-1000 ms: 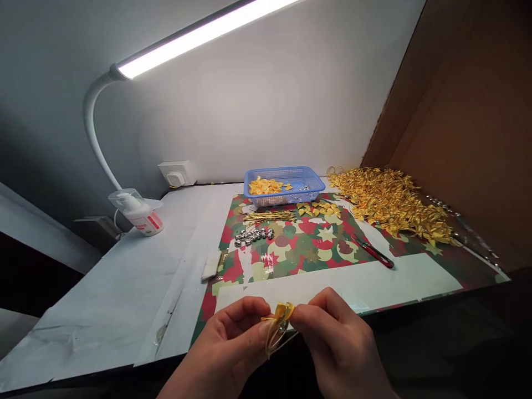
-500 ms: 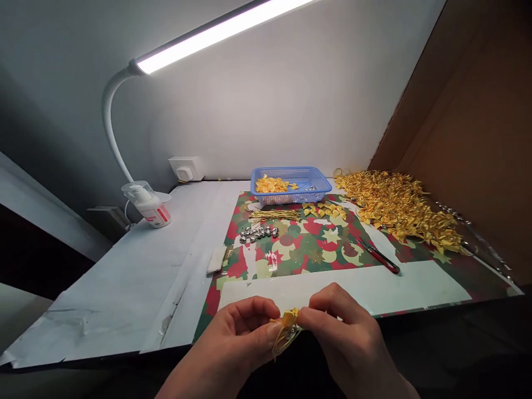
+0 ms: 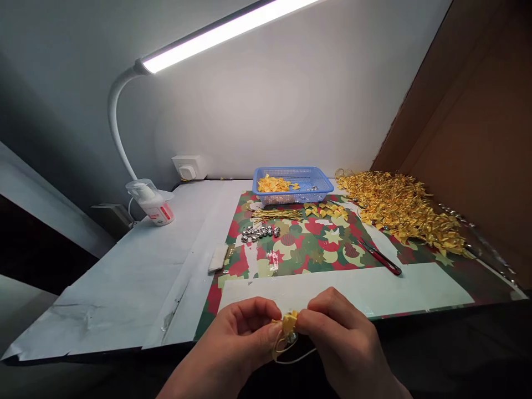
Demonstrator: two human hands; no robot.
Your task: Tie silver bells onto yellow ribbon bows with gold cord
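On the table ahead I saw a blue basket of yellow pieces, a big heap of gold bows to its right, silver bells, gold cords and red-handled scissors on a patterned mat. Nothing lay between these and my hands. At the near table edge, my left hand and right hand met fingertip to fingertip, both pinching one small yellow bow, its thin cord loop dangling below.

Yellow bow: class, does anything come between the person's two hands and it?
Nothing visible does. The left hand and right hand both pinch the yellow bow directly, near the table's front edge.
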